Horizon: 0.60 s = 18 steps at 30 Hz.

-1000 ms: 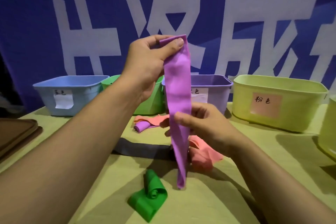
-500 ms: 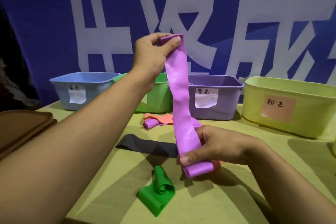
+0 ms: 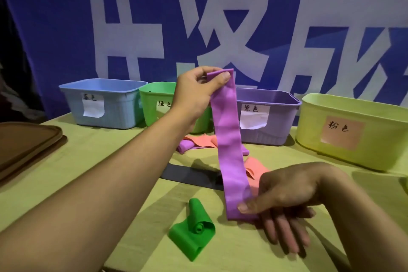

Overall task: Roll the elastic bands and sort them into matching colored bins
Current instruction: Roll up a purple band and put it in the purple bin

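A long purple elastic band [image 3: 229, 139] stretches upright between my hands. My left hand [image 3: 196, 93] pinches its top end between thumb and fingers. My right hand [image 3: 284, 196] pinches its bottom end near the table, thumb on top, fingers under it. Behind stand four labelled bins in a row: blue [image 3: 103, 104], green [image 3: 154, 104], purple [image 3: 276, 117] and a yellow-green one with a pink label [image 3: 353, 130]. A half-rolled green band [image 3: 194, 232] lies in front. A black band [image 3: 189, 174], pink bands [image 3: 256, 168] and another purple band [image 3: 185, 146] lie on the table.
The table wears a yellow-green cloth [image 3: 88, 157]. A brown tray or lid [image 3: 24, 143] sits at the left edge. A blue banner with large white characters [image 3: 198, 17] hangs behind the bins.
My right hand slid down the purple band from its middle to its bottom end and now holds that end low near the table. The left hand kept its pinch on the top.
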Each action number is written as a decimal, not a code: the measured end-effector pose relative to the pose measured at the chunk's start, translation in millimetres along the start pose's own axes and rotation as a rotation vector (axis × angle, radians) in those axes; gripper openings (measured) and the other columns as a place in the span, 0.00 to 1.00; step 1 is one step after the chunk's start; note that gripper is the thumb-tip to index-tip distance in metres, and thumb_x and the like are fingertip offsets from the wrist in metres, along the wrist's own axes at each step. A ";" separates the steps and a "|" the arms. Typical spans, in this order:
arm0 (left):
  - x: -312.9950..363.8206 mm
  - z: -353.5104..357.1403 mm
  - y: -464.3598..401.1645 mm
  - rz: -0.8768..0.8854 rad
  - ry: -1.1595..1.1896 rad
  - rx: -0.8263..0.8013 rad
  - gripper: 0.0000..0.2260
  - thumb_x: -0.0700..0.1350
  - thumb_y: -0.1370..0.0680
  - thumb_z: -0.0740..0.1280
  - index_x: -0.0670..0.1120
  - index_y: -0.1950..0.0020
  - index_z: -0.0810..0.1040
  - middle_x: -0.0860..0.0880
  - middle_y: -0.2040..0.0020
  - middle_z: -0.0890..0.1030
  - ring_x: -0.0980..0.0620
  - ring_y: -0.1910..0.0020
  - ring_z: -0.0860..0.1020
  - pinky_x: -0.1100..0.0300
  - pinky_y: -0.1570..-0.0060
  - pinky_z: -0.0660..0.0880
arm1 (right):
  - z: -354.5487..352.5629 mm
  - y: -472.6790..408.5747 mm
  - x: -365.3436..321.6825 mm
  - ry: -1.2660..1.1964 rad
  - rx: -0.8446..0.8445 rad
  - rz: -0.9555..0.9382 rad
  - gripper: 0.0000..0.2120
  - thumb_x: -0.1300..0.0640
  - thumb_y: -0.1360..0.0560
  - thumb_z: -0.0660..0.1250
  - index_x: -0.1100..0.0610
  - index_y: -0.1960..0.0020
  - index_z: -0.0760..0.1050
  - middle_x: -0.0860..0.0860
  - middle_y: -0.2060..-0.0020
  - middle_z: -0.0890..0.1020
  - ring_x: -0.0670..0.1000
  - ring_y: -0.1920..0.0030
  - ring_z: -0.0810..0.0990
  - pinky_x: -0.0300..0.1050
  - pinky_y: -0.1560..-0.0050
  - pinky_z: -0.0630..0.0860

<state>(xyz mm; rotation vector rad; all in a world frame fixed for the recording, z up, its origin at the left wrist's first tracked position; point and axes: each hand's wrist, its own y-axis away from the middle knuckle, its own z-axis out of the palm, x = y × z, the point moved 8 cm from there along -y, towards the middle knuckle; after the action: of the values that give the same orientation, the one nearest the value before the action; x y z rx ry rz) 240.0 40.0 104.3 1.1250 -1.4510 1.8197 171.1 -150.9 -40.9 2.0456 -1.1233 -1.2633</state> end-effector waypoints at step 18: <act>-33.6 33.2 40.4 0.131 -0.058 -0.214 0.09 0.37 0.25 0.76 0.45 0.47 0.87 0.49 0.50 0.87 0.52 0.47 0.85 0.51 0.42 0.82 | -87.9 43.3 -11.3 -0.557 1.466 -0.809 0.12 0.41 0.22 0.64 0.43 0.45 0.81 0.41 0.51 0.86 0.44 0.46 0.83 0.45 0.47 0.82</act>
<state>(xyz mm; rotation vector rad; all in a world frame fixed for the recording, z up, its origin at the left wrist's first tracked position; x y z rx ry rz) 232.5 0.0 57.2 1.0042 -1.7436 1.6806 229.7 -166.7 36.9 3.6173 -1.9169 -1.6238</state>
